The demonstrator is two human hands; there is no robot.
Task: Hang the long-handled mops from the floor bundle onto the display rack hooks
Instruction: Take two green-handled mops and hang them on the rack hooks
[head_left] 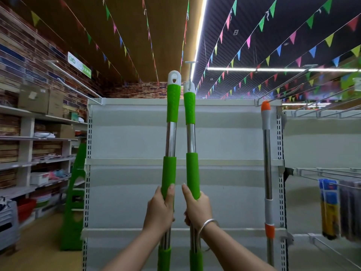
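Two green-handled mops with steel shafts stand upright in front of the white display rack (pixel 136 133). My left hand (pixel 161 208) grips the left green mop (pixel 172 106) on its lower green sleeve; its white cap with a hanging hole is free in the air. My right hand (pixel 196 208), with a silver bracelet on the wrist, grips the right green mop (pixel 189 108). That mop's white cap sits at the rack hook (pixel 189 68) sticking out from the rack top; whether it hangs on it I cannot tell. An orange-and-grey mop (pixel 266 122) hangs at the rack's right side.
A long hook (pixel 283 85) reaches out from the rack's top right. Shelves with cardboard boxes and goods (pixel 39 133) line the left wall, and a green stand (pixel 75 192) is beside the rack. Packaged items (pixel 330 208) hang on rails to the right. Bunting crosses the ceiling.
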